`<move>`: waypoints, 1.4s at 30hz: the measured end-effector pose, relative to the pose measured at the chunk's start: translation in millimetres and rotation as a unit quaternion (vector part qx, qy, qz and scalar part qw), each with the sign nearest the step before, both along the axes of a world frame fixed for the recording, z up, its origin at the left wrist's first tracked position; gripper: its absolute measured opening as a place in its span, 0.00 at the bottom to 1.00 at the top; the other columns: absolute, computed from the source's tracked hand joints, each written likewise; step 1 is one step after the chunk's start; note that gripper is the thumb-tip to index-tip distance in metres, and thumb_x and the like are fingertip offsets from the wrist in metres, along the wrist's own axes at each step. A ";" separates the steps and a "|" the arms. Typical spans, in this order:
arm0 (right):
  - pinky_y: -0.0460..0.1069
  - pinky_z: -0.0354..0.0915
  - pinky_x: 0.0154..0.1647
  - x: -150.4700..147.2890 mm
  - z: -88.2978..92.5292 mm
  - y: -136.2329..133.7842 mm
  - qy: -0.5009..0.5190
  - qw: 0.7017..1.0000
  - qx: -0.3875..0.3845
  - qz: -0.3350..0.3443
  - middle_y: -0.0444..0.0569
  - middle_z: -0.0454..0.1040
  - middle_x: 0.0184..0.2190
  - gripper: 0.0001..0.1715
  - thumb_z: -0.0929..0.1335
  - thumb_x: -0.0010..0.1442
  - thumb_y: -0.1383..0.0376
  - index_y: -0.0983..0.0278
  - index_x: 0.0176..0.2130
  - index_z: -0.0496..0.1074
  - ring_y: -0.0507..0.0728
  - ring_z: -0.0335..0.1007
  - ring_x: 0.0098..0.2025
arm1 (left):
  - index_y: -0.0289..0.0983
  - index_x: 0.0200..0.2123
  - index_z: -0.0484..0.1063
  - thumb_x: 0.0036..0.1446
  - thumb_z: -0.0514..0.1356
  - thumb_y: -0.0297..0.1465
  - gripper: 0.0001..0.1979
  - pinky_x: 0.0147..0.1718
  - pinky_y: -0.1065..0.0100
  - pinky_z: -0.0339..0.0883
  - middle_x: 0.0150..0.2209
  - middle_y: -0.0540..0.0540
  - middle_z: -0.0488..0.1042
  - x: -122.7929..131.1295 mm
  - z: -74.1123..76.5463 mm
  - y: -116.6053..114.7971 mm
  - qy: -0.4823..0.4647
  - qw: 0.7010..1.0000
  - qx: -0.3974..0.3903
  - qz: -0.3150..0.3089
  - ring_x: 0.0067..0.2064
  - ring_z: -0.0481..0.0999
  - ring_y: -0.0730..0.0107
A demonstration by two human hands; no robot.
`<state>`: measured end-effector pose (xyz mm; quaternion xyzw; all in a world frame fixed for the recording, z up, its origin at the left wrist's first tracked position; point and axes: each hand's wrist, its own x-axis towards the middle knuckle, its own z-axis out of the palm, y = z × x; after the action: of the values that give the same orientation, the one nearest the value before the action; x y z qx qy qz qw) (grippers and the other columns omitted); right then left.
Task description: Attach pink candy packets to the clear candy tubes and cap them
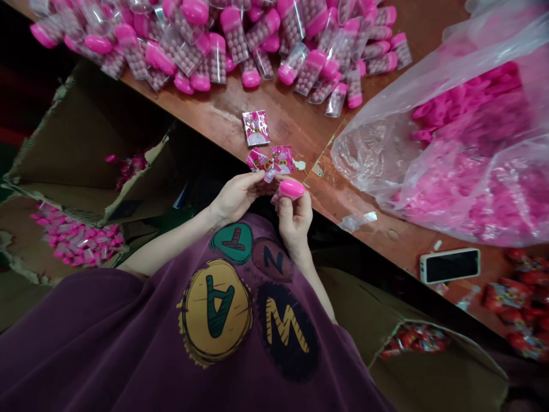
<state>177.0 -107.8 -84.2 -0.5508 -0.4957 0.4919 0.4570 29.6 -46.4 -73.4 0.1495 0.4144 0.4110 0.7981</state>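
Note:
My right hand [295,220] is closed around a small clear candy tube with a bright pink cap [291,189], thumb and fingers at the cap end. Its clear body points left, partly hidden by the fingers. Just to the left, my left hand [235,195] pinches a small shiny clear-and-pink piece [270,174] whose kind I cannot make out. Beyond the fingertips, printed pink labels [282,158] lie at the table edge. Behind them sits a neat stack of the same pink labels [256,127].
Many pink-capped candy tubes [234,37] are heaped along the table [171,111]. A plastic bag of pink caps [472,166], a phone [450,265] and red packets [514,297] lie right. Cardboard boxes [55,171] stand left and below; one pile holds pink pieces [79,237].

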 end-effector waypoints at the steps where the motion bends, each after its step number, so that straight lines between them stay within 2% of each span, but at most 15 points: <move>1: 0.61 0.76 0.51 0.2 -0.5 0.0 -0.027 0.999 0.039 -0.008 0.55 0.77 0.50 0.27 0.64 0.71 0.42 0.54 0.57 0.71 0.64 0.76 0.52 | 0.36 0.33 0.81 0.64 0.66 0.35 0.09 0.50 0.60 0.76 0.35 0.45 0.84 0.3 0.7 -0.4 -0.002 1.000 0.000 0.004 0.43 0.85 0.62; 4: 0.67 0.72 0.64 0.0 -1.8 1.3 -0.091 0.986 0.141 -0.003 0.55 0.78 0.56 0.19 0.66 0.72 0.49 0.55 0.55 0.74 0.66 0.75 0.60 | 0.36 0.31 0.81 0.62 0.68 0.35 0.10 0.51 0.61 0.75 0.35 0.44 0.84 0.5 2.8 -1.2 0.004 1.000 -0.003 0.002 0.45 0.84 0.61; 7: 0.68 0.69 0.68 0.5 -4.2 3.0 -0.127 0.972 0.194 0.045 0.54 0.76 0.61 0.15 0.67 0.72 0.53 0.55 0.54 0.74 0.65 0.74 0.64 | 0.35 0.31 0.81 0.61 0.69 0.37 0.11 0.50 0.61 0.75 0.36 0.41 0.84 -0.1 3.5 -1.4 -0.001 1.000 -0.005 -0.030 0.47 0.84 0.59; 10: 0.67 0.69 0.68 3.1 -6.7 4.5 -0.130 0.966 0.208 0.075 0.54 0.74 0.65 0.14 0.67 0.72 0.55 0.54 0.55 0.74 0.65 0.73 0.66 | 0.34 0.31 0.82 0.60 0.70 0.40 0.14 0.47 0.61 0.75 0.36 0.41 0.84 -2.2 0.8 -1.5 0.002 0.999 0.014 -0.047 0.43 0.84 0.59; 13: 0.66 0.70 0.67 7.1 -7.1 5.6 -0.134 0.964 0.208 0.102 0.54 0.72 0.67 0.13 0.67 0.72 0.56 0.55 0.53 0.73 0.65 0.72 0.67 | 0.35 0.32 0.84 0.58 0.71 0.42 0.15 0.43 0.63 0.74 0.33 0.43 0.83 -6.3 -4.0 -2.4 0.037 0.997 0.056 -0.045 0.37 0.82 0.63; 15: 0.66 0.71 0.65 9.7 -6.0 6.4 -0.151 0.962 0.193 0.122 0.55 0.70 0.68 0.12 0.68 0.71 0.56 0.56 0.51 0.74 0.66 0.70 0.68 | 0.35 0.33 0.84 0.59 0.70 0.44 0.16 0.40 0.63 0.73 0.31 0.44 0.82 -9.7 -7.1 -3.8 0.066 0.992 0.077 -0.070 0.34 0.80 0.64; 17: 0.65 0.73 0.63 11.8 -3.8 7.5 -0.170 0.959 0.174 0.144 0.57 0.73 0.65 0.10 0.69 0.70 0.56 0.57 0.48 0.74 0.67 0.72 0.67 | 0.36 0.32 0.84 0.60 0.69 0.45 0.17 0.39 0.63 0.72 0.30 0.45 0.81 -12.7 -9.7 -5.5 0.085 0.986 0.088 -0.111 0.33 0.78 0.65; 19: 0.62 0.75 0.57 13.2 -0.5 8.7 -0.195 0.953 0.159 0.170 0.58 0.76 0.59 0.08 0.69 0.69 0.56 0.58 0.44 0.73 0.66 0.76 0.60 | 0.36 0.29 0.83 0.60 0.69 0.45 0.18 0.38 0.64 0.70 0.29 0.45 0.80 -14.9 -11.9 -6.8 0.098 0.981 0.100 -0.135 0.33 0.77 0.65; 22: 0.57 0.76 0.47 13.2 4.0 9.5 -0.252 0.938 0.147 0.187 0.57 0.78 0.54 0.08 0.69 0.68 0.57 0.59 0.39 0.72 0.62 0.79 0.50 | 0.36 0.27 0.81 0.61 0.69 0.44 0.18 0.38 0.66 0.67 0.29 0.46 0.79 -15.6 -15.0 -7.5 0.119 0.978 0.118 -0.123 0.33 0.74 0.68; 26: 0.56 0.77 0.45 10.0 4.5 7.4 -0.320 0.922 0.168 0.139 0.60 0.79 0.58 0.09 0.68 0.68 0.59 0.60 0.36 0.70 0.62 0.82 0.49 | 0.36 0.25 0.79 0.60 0.68 0.43 0.18 0.38 0.67 0.66 0.28 0.49 0.77 -12.7 -16.5 -6.8 0.121 0.981 0.121 -0.093 0.31 0.71 0.71; 29: 0.57 0.78 0.49 8.7 2.3 6.4 -0.307 0.927 0.169 0.133 0.62 0.77 0.63 0.08 0.68 0.68 0.60 0.60 0.36 0.71 0.64 0.82 0.54 | 0.35 0.26 0.79 0.60 0.69 0.41 0.17 0.37 0.68 0.65 0.28 0.50 0.77 -10.0 -13.2 -5.7 0.118 0.983 0.113 -0.089 0.32 0.71 0.72; 33: 0.60 0.77 0.59 9.2 -0.5 7.6 -0.277 0.936 0.164 0.143 0.62 0.71 0.70 0.08 0.68 0.68 0.59 0.60 0.37 0.71 0.67 0.76 0.66 | 0.35 0.34 0.83 0.62 0.69 0.45 0.17 0.41 0.68 0.69 0.33 0.47 0.82 -8.5 -5.9 -2.8 0.075 0.992 0.083 -0.053 0.36 0.77 0.70; 37: 0.60 0.77 0.61 7.7 -2.5 8.7 -0.255 0.943 0.153 0.146 0.59 0.69 0.72 0.08 0.68 0.69 0.60 0.60 0.38 0.72 0.66 0.77 0.65 | 0.33 0.35 0.83 0.59 0.71 0.44 0.17 0.44 0.67 0.71 0.36 0.44 0.84 -9.0 -2.8 -0.9 0.093 0.993 0.073 -0.032 0.40 0.82 0.66; 42: 0.62 0.75 0.64 5.2 -5.2 7.8 -0.234 0.948 0.150 0.153 0.61 0.66 0.73 0.08 0.69 0.68 0.59 0.61 0.40 0.74 0.67 0.75 0.68 | 0.33 0.35 0.82 0.59 0.72 0.44 0.18 0.44 0.66 0.73 0.34 0.45 0.84 -6.6 -4.0 -0.6 0.083 0.995 0.053 -0.008 0.38 0.82 0.67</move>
<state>182.2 -100.0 -89.4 -0.4930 -0.7354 0.3328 0.3247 23.1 -47.0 -77.4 0.2286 0.4560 0.4121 0.7550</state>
